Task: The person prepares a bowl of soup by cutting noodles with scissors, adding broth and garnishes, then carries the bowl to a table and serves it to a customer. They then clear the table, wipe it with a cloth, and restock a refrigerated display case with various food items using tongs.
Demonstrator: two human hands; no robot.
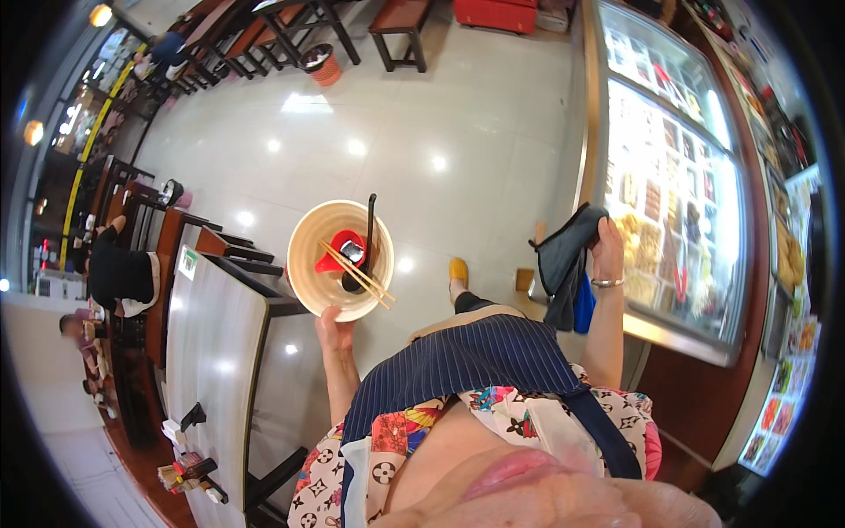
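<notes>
My left hand (334,330) grips the near edge of a large cream-coloured bowl (302,238), held out over the floor. Inside it sits a small red dish (327,262) with something dark and shiny in it. A pair of wooden chopsticks (361,279) lies slanting across the dish. Beside them, a black long-handled spoon (371,231) leans with its handle past the far rim. In my right hand (607,251) a dark grey cloth (563,255) is bunched and hangs down. A blue piece (584,304) shows behind the cloth; whether it belongs to it I cannot tell.
A long pale table (216,308) stands close on my left, with a condiment holder (187,471) at its near end. To my right is a lit glass display case (669,194) of food. Ahead are a bench (400,26) and a bin (319,66). A person (123,268) sits far left.
</notes>
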